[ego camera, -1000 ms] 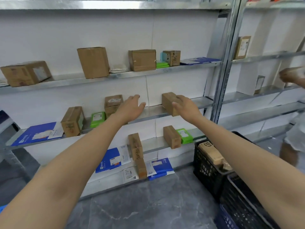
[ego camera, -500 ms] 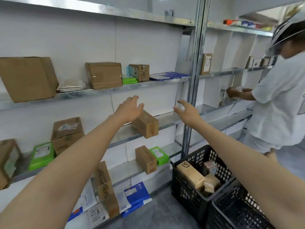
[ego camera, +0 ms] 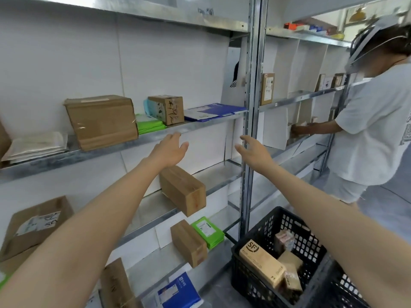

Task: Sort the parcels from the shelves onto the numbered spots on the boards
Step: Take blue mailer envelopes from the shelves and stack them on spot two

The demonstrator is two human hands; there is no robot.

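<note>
Both my arms reach out toward the metal shelves (ego camera: pixel 155 135). My left hand (ego camera: pixel 170 151) is open, fingers spread, just below the upper shelf's front edge and above a long brown carton (ego camera: pixel 182 190) that lies on the middle shelf. My right hand (ego camera: pixel 253 152) is open too, in front of the upright post (ego camera: pixel 251 130), holding nothing. On the upper shelf stand a large brown box (ego camera: pixel 102 121), green flat packets (ego camera: pixel 149 126), a small scribbled box (ego camera: pixel 168 110) and a blue mailer (ego camera: pixel 213 111). No numbered boards are visible.
A black crate (ego camera: pixel 262 276) with several small parcels, one marked SF (ego camera: pixel 260 263), sits on the floor at lower right. A person in a white shirt (ego camera: pixel 371 130) works at the neighbouring shelf bay. More cartons and mailers fill the lower shelves.
My right hand has let go of the long brown carton, which stays on the middle shelf. Both hands have risen and my view has swung right and closer.
</note>
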